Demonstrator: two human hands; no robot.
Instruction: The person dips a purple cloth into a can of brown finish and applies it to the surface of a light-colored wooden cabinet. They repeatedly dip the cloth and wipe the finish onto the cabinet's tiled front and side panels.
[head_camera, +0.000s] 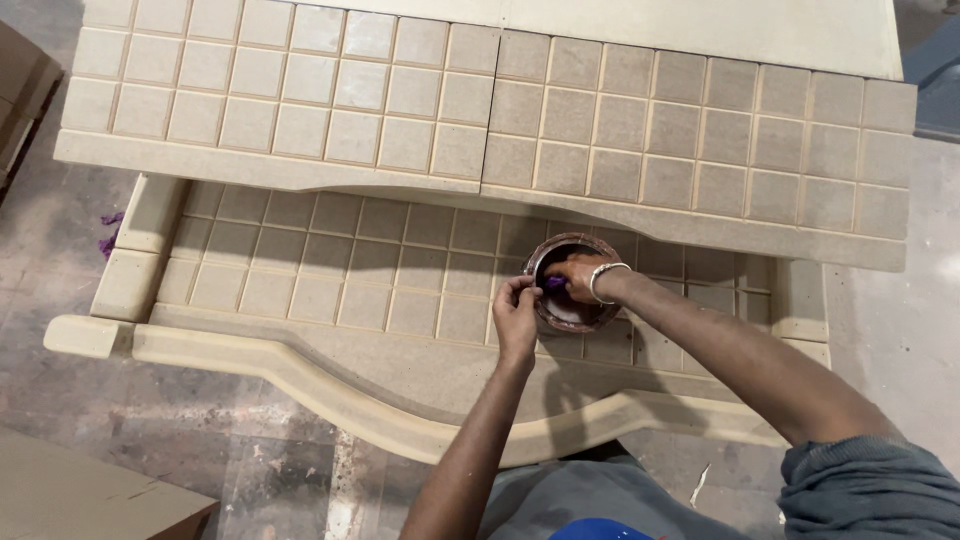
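A round brown tin (566, 313) with dark stain inside stands on a pale carved board (300, 280) cut into a grid of squares. My right hand (580, 272), with a metal bangle on the wrist, reaches into the tin and pinches a purple cloth wad (554, 283). My left hand (516, 312) is at the tin's left rim, its fingertips also pinching the purple cloth. Both forearms stretch out over the board's curved front edge.
A second grid-cut panel (500, 120) lies behind the first. Purple scraps (107, 235) lie on the stained concrete floor (150, 420) at the left. A flat brown board (80, 495) sits at the lower left, with another board edge (20, 90) at the upper left.
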